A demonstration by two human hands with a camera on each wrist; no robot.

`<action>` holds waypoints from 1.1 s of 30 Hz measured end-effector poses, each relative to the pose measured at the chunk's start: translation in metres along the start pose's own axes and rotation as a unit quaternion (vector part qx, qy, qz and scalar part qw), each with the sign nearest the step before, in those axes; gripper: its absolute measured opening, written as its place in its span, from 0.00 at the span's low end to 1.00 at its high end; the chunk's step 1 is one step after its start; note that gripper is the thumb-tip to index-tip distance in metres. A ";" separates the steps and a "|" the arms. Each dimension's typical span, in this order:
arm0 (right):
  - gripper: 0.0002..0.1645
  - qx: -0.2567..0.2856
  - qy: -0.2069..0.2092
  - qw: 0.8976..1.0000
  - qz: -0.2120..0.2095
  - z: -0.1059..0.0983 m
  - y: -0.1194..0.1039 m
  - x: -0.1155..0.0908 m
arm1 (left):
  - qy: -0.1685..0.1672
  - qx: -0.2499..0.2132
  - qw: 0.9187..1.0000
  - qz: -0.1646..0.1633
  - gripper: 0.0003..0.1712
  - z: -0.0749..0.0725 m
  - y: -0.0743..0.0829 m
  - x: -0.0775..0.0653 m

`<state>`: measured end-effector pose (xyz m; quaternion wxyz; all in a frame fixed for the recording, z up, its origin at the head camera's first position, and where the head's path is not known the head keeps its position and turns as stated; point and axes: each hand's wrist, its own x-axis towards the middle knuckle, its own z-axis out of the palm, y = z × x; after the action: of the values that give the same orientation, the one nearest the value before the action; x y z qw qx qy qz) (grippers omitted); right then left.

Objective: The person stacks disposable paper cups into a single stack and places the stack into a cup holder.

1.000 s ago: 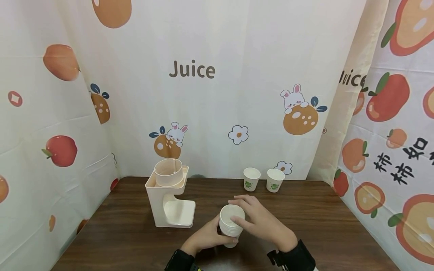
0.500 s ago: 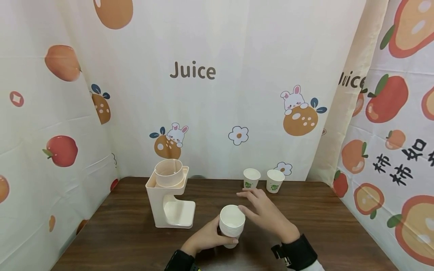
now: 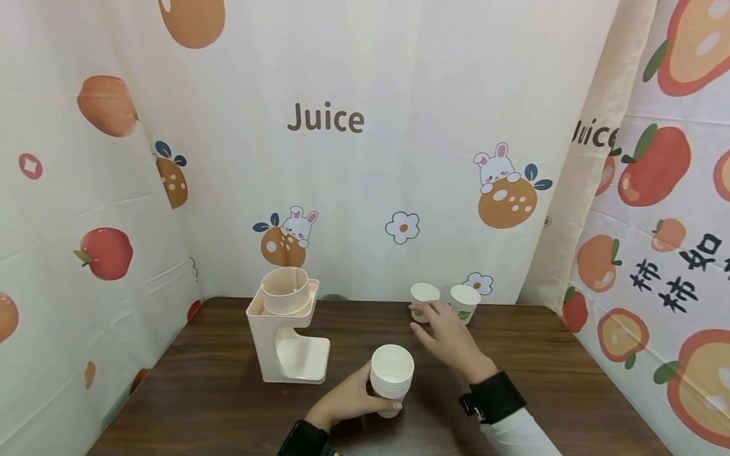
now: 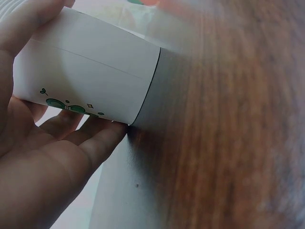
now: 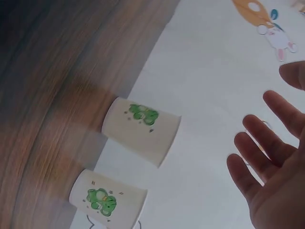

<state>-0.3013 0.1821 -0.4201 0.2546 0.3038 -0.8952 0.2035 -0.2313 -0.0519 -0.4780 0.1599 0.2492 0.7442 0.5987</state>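
My left hand grips a stack of white paper cups standing on the table. In the left wrist view, fingers and thumb wrap round the lowest cup, whose side carries a green print. My right hand reaches toward the back of the table, fingers spread and holding nothing. In the head view its fingers overlap one paper cup; a second paper cup stands just right of it. The right wrist view shows both single cups, with green cartoon animals, apart from the right hand.
A cream machine with a round top container stands on the left of the dark wooden table. Printed white cloth hangs behind the table and along both sides.
My right hand has left the stack's top and moved up and away toward the two single cups at the back. The left hand has stayed on the stack.
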 end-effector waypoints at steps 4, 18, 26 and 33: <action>0.21 -0.015 0.006 1.000 0.019 0.006 0.010 0.007 | -0.005 -0.006 1.000 0.001 0.46 0.000 0.001 0.000; 0.24 -0.035 -0.009 0.996 0.084 0.025 0.034 0.027 | 0.002 0.005 1.000 -0.003 0.46 -0.001 -0.001 0.000; 0.24 -0.047 -0.064 0.990 0.117 0.030 0.048 0.049 | 0.001 0.001 1.000 -0.001 0.45 -0.001 -0.001 0.000; 0.31 -0.075 -0.156 0.973 0.151 0.033 0.066 0.060 | 0.007 0.005 1.000 -0.005 0.44 0.000 -0.002 0.001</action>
<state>-0.3962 0.1867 -0.4254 0.0999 0.1731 -0.9722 0.1217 -0.2325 -0.0517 -0.4797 0.1565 0.2427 0.7493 0.5959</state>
